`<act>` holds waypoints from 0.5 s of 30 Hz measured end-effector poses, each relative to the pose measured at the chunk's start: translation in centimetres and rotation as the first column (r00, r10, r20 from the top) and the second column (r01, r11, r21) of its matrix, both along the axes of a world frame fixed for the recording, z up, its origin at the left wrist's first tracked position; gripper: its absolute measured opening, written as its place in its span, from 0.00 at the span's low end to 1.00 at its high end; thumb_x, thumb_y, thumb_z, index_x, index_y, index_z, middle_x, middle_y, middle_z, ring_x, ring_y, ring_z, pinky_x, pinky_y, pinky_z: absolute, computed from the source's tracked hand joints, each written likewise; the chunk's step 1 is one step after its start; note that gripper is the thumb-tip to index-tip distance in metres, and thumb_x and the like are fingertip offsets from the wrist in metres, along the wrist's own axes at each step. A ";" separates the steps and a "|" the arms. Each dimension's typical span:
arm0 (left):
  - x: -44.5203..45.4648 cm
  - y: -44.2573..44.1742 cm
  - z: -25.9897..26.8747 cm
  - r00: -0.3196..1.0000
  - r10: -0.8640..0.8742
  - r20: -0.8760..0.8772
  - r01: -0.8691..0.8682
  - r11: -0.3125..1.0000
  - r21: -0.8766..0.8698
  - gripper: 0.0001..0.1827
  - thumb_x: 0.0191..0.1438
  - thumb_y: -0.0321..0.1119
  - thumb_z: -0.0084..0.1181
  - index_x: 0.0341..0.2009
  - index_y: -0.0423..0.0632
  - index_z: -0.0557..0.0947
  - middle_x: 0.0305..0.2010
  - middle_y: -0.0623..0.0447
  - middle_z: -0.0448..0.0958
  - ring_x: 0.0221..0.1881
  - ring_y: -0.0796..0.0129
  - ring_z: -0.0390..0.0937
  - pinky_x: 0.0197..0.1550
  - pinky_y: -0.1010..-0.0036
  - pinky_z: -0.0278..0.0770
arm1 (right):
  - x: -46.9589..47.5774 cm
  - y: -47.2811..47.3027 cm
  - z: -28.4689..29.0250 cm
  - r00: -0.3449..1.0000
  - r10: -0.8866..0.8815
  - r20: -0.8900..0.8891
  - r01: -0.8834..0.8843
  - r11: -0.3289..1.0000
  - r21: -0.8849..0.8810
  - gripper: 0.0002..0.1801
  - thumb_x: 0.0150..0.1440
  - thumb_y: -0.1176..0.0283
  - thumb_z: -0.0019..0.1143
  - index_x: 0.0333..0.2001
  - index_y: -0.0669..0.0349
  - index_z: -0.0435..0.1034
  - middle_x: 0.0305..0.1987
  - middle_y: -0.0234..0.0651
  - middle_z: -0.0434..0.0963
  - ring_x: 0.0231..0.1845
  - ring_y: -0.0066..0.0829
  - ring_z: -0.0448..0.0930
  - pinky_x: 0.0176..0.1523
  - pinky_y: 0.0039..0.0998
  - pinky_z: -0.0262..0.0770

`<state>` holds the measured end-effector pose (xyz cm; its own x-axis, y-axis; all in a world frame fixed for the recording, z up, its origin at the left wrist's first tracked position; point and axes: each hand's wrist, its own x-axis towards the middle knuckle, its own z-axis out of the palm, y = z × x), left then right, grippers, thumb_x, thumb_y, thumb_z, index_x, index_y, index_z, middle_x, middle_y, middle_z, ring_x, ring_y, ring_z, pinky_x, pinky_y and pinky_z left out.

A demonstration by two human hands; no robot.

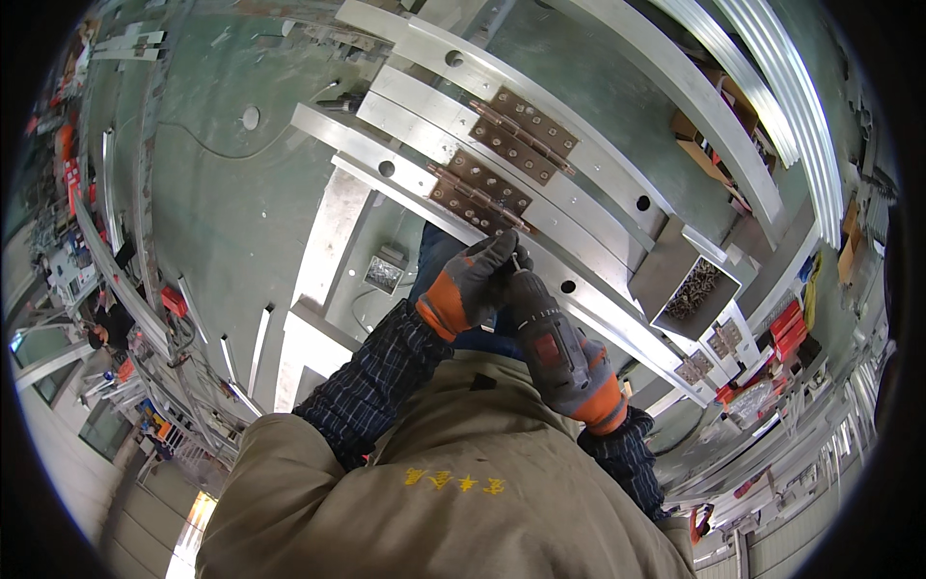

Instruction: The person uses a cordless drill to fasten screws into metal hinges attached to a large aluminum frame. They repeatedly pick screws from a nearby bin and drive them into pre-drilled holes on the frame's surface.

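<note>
My right hand [597, 383], in a grey and orange work glove, grips a cordless drill [546, 340] that points away from me. A short metal bit or screw [516, 262] shows at its chuck. My left hand [466, 282], gloved alike, has its fingers drawn together beside that tip; whether they pinch something small is hidden. Just beyond the fingers, a brown metal butt hinge [481, 192] lies across aluminium profiles [405, 177], with screws in several holes. A second such hinge [524, 134] lies farther off, also bearing screws.
An open rectangular metal box [694, 289] of screws stands on the profiles at right. Smaller hinges [696, 368] lie on profile ends nearby. On the floor sits a small box of metal parts [383, 275]. A cable [217, 152] trails across the green floor. Another person [112, 326] is far left.
</note>
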<state>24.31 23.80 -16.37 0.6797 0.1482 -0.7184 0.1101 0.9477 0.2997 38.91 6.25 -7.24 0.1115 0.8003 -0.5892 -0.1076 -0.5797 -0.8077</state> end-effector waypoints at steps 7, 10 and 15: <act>-0.7 2.2 0.2 0.989 -0.112 -0.101 0.111 0.994 -0.021 0.18 0.66 0.48 0.57 0.48 0.45 0.80 0.36 0.57 0.79 0.38 0.75 0.78 0.43 0.76 0.81 | 0.3 1.4 0.0 0.999 0.042 -0.010 -0.042 0.999 -0.013 0.31 0.51 0.65 0.70 0.58 0.58 0.72 0.44 0.35 0.83 0.42 0.27 0.83 0.50 0.29 0.78; -1.7 2.0 -1.6 0.979 -0.185 -0.087 0.194 0.975 0.111 0.21 0.64 0.47 0.62 0.51 0.45 0.80 0.38 0.56 0.80 0.39 0.74 0.79 0.42 0.75 0.82 | 0.2 2.0 0.2 0.999 0.031 -0.039 -0.033 0.998 -0.047 0.31 0.51 0.64 0.70 0.58 0.58 0.71 0.44 0.35 0.83 0.42 0.27 0.83 0.50 0.28 0.78; -1.8 0.9 -3.4 0.978 -0.200 -0.052 0.117 0.329 0.937 0.20 0.63 0.48 0.62 0.47 0.45 0.81 0.39 0.56 0.80 0.39 0.72 0.80 0.41 0.74 0.82 | -1.4 3.7 -1.0 0.997 -0.069 -0.037 0.066 0.995 -0.079 0.32 0.52 0.64 0.70 0.60 0.59 0.69 0.45 0.39 0.84 0.43 0.32 0.85 0.49 0.31 0.80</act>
<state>22.56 24.71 -19.79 0.8047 0.5759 -0.1443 0.1677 0.0128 0.9858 37.53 9.97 -8.25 0.1392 0.7436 -0.6540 -0.1797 -0.6305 -0.7551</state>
